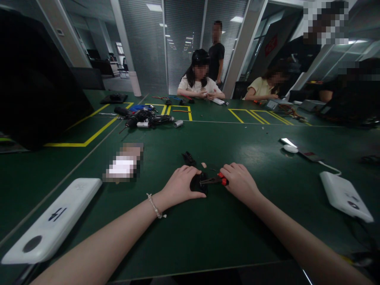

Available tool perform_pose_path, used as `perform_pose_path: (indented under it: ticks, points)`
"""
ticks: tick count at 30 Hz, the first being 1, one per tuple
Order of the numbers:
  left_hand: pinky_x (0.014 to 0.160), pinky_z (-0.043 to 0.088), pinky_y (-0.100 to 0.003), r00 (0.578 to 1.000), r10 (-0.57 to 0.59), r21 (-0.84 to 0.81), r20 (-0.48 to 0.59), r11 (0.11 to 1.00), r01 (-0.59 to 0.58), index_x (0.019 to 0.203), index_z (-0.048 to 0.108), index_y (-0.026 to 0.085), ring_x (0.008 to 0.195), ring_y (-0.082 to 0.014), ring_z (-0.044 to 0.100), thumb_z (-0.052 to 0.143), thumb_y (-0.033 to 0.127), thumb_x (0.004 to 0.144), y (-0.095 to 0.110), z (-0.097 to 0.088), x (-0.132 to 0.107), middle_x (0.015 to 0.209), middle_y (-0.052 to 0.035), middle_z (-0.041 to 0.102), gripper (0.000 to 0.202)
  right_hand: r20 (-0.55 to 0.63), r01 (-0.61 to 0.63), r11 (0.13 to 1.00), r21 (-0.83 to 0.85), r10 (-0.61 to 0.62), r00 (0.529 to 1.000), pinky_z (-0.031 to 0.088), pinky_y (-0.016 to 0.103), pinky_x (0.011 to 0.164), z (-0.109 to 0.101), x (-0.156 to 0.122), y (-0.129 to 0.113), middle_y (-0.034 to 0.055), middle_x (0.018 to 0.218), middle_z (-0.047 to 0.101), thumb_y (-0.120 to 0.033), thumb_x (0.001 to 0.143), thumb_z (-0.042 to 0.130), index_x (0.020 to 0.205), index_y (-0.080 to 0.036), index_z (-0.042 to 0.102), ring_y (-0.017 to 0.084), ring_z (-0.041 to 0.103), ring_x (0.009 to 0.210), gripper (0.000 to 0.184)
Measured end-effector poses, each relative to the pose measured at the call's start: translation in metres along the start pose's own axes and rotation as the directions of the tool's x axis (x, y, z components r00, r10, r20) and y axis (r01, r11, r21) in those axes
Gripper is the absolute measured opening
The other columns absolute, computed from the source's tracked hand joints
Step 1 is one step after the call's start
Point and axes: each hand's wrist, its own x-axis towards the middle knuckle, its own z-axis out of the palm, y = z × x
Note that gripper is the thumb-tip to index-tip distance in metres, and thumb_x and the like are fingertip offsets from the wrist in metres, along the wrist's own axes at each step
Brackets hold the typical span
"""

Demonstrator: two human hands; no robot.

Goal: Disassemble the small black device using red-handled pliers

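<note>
My left hand (181, 184) holds a small black part (199, 183) on the green table, with thumb and fingers on either side of it. In my right hand (237, 179) are pliers (223, 179) with red handles, my fingers wrapped round the grips. Their dark jaws point left and reach the black part; whether they pinch it I cannot tell. Just beyond my left hand lies another black piece (188, 158). A small pale scrap (203, 165) and a thin dark bit (212, 170) rest close to the pliers.
A long white device (59, 217) lies at left, near a blurred phone-like object (123, 164). A white power bank (346, 196) with a cable is at right. A dark drill (135, 118) and tangled tools lie farther back. Other people sit across the table (166, 245).
</note>
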Motion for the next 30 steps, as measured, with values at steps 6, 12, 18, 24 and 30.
perform_pose_path:
  ticks: [6,12,18,24,30]
  points:
    - [0.084,0.037,-0.041,1.000,-0.003,0.019,-0.002,1.000,0.003,0.108,0.047,0.021,0.101,-0.0264,0.047,0.063,0.056,0.060,0.0010,0.0005,0.0010,0.107,-0.0052,0.054,0.061,-0.011,0.009,1.000,-0.030,-0.009,1.000,0.032,0.033,0.073,-0.0037,0.0000,-0.0005,0.0050,0.087,0.057,-0.011,0.065,0.051,0.085,-0.017,0.057,0.020,0.046,0.080,0.022]
    - [0.084,0.038,-0.041,1.000,-0.002,0.015,-0.006,1.000,0.002,0.108,0.047,0.022,0.101,-0.0263,0.047,0.063,0.056,0.060,0.0006,0.0009,0.0007,0.106,-0.0051,0.054,0.061,0.017,-0.010,0.999,0.045,0.009,1.000,0.033,0.031,0.070,0.0018,0.0003,0.0002,0.0046,0.086,0.058,-0.012,0.067,0.050,0.084,-0.018,0.057,0.018,0.047,0.077,0.019]
    - [0.084,0.038,-0.041,1.000,0.005,0.006,-0.009,1.000,-0.005,0.108,0.047,0.022,0.101,-0.0263,0.046,0.062,0.057,0.060,-0.0015,0.0019,0.0008,0.106,-0.0054,0.054,0.062,0.020,-0.014,0.999,0.036,0.013,1.000,0.034,0.032,0.072,0.0004,0.0002,0.0001,0.0049,0.087,0.058,-0.011,0.066,0.050,0.086,-0.017,0.057,0.019,0.047,0.079,0.022]
    - [0.084,0.038,-0.040,1.000,0.003,0.009,-0.003,1.000,-0.003,0.108,0.047,0.021,0.100,-0.0261,0.047,0.062,0.057,0.061,0.0009,0.0001,0.0008,0.107,-0.0052,0.054,0.061,-0.015,0.013,1.000,-0.019,-0.014,1.000,0.033,0.033,0.073,-0.0025,0.0000,-0.0003,0.0056,0.089,0.057,-0.008,0.065,0.049,0.086,-0.017,0.057,0.020,0.046,0.081,0.024]
    - [0.084,0.038,-0.040,1.000,0.003,0.008,-0.003,1.000,-0.003,0.108,0.047,0.022,0.100,-0.0252,0.047,0.063,0.057,0.061,0.0004,-0.0002,0.0002,0.106,-0.0043,0.054,0.061,-0.008,0.006,1.000,-0.009,-0.006,1.000,0.034,0.034,0.073,-0.0020,0.0001,-0.0007,0.0058,0.089,0.058,-0.009,0.065,0.050,0.088,-0.017,0.058,0.020,0.047,0.081,0.025]
